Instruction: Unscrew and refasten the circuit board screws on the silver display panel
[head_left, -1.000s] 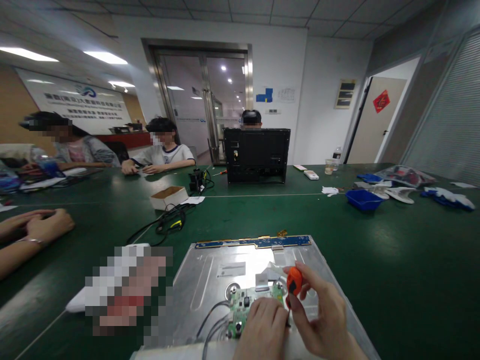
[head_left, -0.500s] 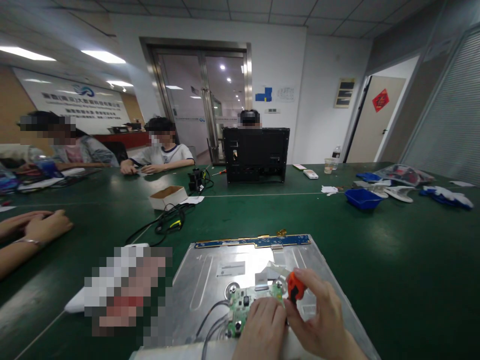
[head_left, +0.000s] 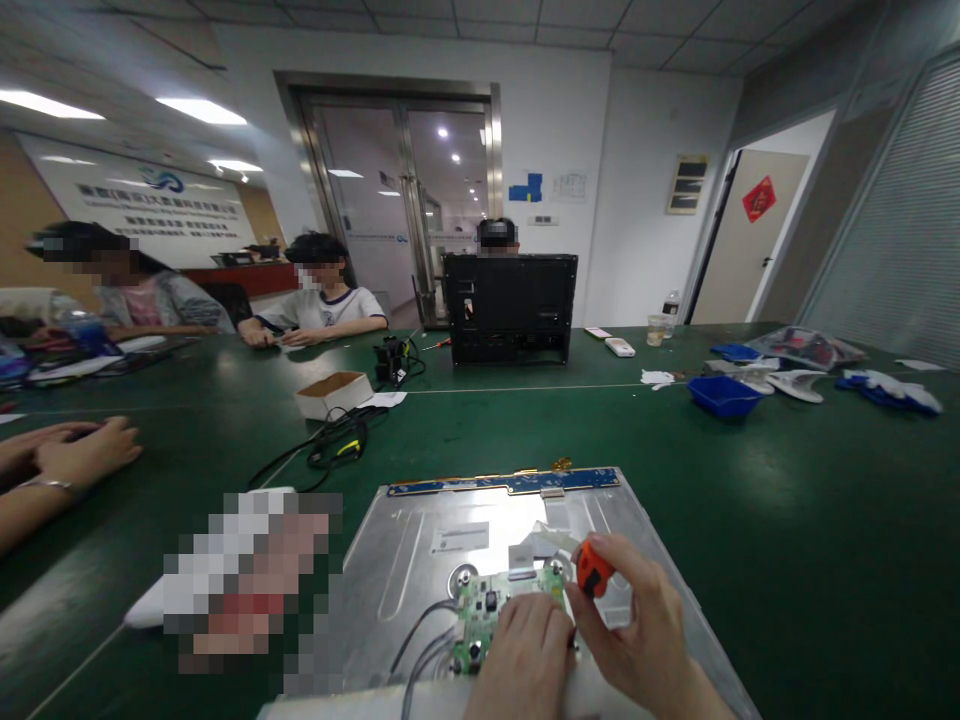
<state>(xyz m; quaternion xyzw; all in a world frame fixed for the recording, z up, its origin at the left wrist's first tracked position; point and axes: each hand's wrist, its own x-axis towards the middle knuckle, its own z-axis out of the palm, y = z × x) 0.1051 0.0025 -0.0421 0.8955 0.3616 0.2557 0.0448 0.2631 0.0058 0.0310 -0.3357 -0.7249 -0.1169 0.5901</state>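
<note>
A screwdriver with an orange and black handle (head_left: 594, 570) is gripped by the fingers and thumb of my right hand (head_left: 649, 635). Its lower end reaches down near the right edge of a green circuit board (head_left: 487, 598). On that board rests my left hand (head_left: 525, 650), fingers curled and pressed together; whatever they hold is hidden beneath them. The board sits on a silver metal display panel (head_left: 405, 570) with a blue strip board (head_left: 502, 483) along its far edge. Dark cables (head_left: 420, 650) run from the board's left side.
Left of the panel lies a blurred-out white object (head_left: 217, 560). Farther back are black cables (head_left: 337, 440), an open cardboard box (head_left: 334, 395), a black monitor housing (head_left: 510, 310) and a blue tray (head_left: 724, 396). A co-worker's hands (head_left: 82, 455) rest at the left; other people sit beyond.
The orange handle has turned and tilted a little between my right fingers. My left hand stays in place on the board. The view has shifted very slightly.
</note>
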